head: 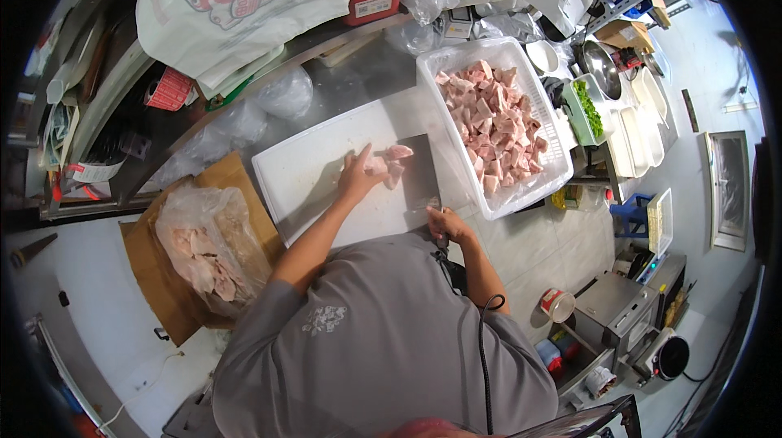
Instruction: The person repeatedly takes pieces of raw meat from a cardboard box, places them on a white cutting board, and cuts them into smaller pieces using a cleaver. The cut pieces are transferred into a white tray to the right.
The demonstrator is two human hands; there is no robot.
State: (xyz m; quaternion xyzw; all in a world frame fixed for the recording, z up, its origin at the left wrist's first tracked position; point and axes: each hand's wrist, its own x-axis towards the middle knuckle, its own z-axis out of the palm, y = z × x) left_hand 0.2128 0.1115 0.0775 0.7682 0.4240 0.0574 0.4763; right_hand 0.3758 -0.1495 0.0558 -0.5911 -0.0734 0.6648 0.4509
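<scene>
Raw, pale pink meat pieces [396, 164] lie on a white cutting board [305, 175]. My left hand [360, 176] rests on the board with its fingers spread, touching the left part of this meat. A wide-bladed cleaver [423, 172] lies with its dark blade flat on or just above the board, right beside the pieces. Its handle is in my right hand [449, 224], near the board's front right corner. Right of the board stands a white plastic basket [556, 160] with a clear liner, filled with cut chunks of raw meat [492, 123].
An open cardboard box [146, 279] at the left holds a plastic bag of raw meat [208, 254]. Beyond the basket are a green tub of chopped greens [588, 111], white containers [632, 141] and a steel bowl [600, 68]. A shelf edge [330, 41] runs above the board.
</scene>
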